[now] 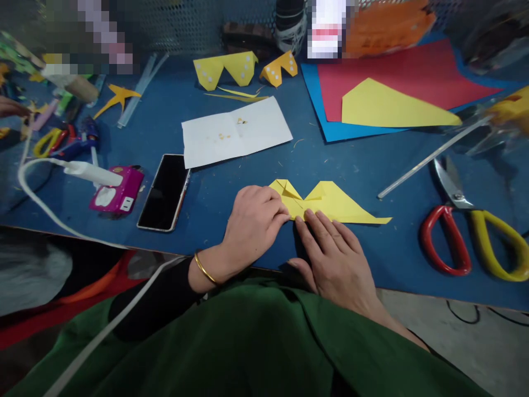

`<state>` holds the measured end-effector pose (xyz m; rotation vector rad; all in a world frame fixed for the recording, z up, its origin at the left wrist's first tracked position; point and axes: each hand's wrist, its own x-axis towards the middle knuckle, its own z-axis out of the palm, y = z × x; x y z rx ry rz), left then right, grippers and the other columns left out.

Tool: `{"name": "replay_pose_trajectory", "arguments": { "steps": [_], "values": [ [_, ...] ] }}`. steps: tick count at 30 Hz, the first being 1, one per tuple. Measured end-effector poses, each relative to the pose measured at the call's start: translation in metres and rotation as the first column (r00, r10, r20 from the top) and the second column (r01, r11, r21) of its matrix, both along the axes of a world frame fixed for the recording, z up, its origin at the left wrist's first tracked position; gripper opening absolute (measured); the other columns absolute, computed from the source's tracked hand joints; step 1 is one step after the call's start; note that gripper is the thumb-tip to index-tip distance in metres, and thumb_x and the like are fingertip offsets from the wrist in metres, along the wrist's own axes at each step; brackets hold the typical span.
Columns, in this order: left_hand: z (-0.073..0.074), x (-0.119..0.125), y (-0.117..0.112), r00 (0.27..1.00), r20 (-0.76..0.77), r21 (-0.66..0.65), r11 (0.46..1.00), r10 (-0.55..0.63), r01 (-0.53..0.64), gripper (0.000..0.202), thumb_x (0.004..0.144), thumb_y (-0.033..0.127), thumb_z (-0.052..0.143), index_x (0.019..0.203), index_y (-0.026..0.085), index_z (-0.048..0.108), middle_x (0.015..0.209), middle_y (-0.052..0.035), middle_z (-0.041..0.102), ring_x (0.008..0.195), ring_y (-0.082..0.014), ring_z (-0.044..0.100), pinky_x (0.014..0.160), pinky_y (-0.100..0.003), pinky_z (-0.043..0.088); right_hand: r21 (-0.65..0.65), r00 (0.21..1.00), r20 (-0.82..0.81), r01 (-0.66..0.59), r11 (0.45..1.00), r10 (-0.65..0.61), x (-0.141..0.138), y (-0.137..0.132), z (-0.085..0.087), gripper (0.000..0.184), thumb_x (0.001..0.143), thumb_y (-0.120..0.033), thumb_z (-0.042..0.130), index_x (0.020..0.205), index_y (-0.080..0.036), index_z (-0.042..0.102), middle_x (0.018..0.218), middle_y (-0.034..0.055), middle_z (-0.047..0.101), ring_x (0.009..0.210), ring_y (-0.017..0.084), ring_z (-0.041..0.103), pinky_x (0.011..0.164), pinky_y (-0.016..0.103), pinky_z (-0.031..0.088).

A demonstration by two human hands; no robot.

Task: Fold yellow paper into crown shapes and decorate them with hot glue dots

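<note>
A folded sheet of yellow paper (336,204) with a V-shaped notch in its top edge lies flat on the blue table in front of me. My left hand (254,218), with a gold bangle at the wrist, has its fingers curled and pinches the lower left edge of this paper. Flat on the lower middle edge rest the stretched fingers of my right hand (336,253), its thumb spread off to the side. Part of the paper's left end is hidden under my left fingers. Large scissors (454,204) with one red and one yellow handle lie to the right.
A phone (163,193) and a magenta power adapter (118,190) with a white cable lie left. Behind are a creased white sheet (239,132), a yellow paper mask (225,69), an orange one (281,69) and coloured sheets (397,105). Another person's hand (12,107) shows far left.
</note>
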<state>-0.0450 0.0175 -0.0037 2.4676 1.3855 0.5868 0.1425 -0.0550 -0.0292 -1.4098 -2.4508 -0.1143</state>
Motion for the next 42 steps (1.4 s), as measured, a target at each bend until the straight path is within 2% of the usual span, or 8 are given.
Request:
{"name": "replay_pose_trajectory", "arguments": {
  "steps": [9,18,26,29,33,42],
  "values": [
    [0.007,0.005,0.005,0.992,-0.123,-0.066,0.997,0.036,-0.045,0.013,0.088,0.018,0.064,0.075,0.017,0.065,0.092,-0.005,0.066,0.088,-0.0238,0.057,0.082,-0.043,0.043,-0.007,1.0,-0.018,0.005,1.0,-0.005,0.001,0.0,0.0,0.06,0.101,-0.048,0.046,0.144,-0.005,0.052,0.149,0.0198,0.053,0.139,0.031,0.05,0.114,0.046,0.038],
    [0.014,0.005,0.015,0.981,-0.192,-0.108,0.994,-0.024,0.003,0.018,0.09,0.02,0.062,0.073,0.017,0.067,0.089,-0.0056,0.067,0.084,-0.0238,0.058,0.081,-0.043,0.041,0.041,1.0,0.014,0.017,0.999,-0.018,-0.001,0.001,-0.004,0.059,0.101,-0.047,0.048,0.141,-0.005,0.054,0.147,0.0204,0.055,0.136,0.032,0.052,0.111,0.047,0.04],
    [0.011,-0.011,0.013,0.988,-0.144,-0.075,0.996,-0.056,0.046,0.017,0.092,0.02,0.06,0.076,0.018,0.066,0.089,-0.004,0.067,0.086,-0.0227,0.058,0.087,-0.043,0.039,0.038,1.0,0.026,0.016,0.999,-0.017,-0.008,0.001,0.0,0.059,0.1,-0.045,0.05,0.139,0.0,0.054,0.147,0.0242,0.054,0.137,0.034,0.049,0.112,0.048,0.04],
    [0.01,-0.012,0.013,0.987,-0.148,-0.078,0.995,-0.066,0.055,0.017,0.092,0.02,0.061,0.077,0.018,0.066,0.089,-0.0046,0.066,0.086,-0.0229,0.058,0.086,-0.043,0.039,0.022,1.0,-0.001,-0.019,1.0,0.019,-0.01,0.004,0.003,0.059,0.1,-0.045,0.05,0.136,0.001,0.055,0.139,0.0247,0.059,0.13,0.033,0.053,0.107,0.046,0.044],
    [0.01,-0.011,0.016,0.985,-0.146,-0.079,0.994,-0.089,0.078,0.017,0.092,0.02,0.06,0.077,0.017,0.066,0.089,-0.0052,0.066,0.087,-0.0232,0.058,0.084,-0.043,0.039,-0.016,0.998,0.015,-0.052,0.999,0.053,-0.013,0.008,0.006,0.058,0.1,-0.046,0.048,0.136,-0.001,0.056,0.125,0.0219,0.064,0.12,0.031,0.055,0.098,0.043,0.049],
    [0.014,-0.009,0.021,0.976,-0.179,-0.123,0.987,-0.127,0.106,0.019,0.092,0.02,0.058,0.076,0.017,0.067,0.09,-0.0059,0.067,0.088,-0.0233,0.058,0.083,-0.042,0.039,-0.004,0.998,0.039,-0.049,0.999,0.049,-0.011,0.009,0.007,0.056,0.102,-0.046,0.044,0.137,-0.004,0.054,0.125,0.0177,0.066,0.118,0.028,0.054,0.096,0.04,0.046]
  ]
}}
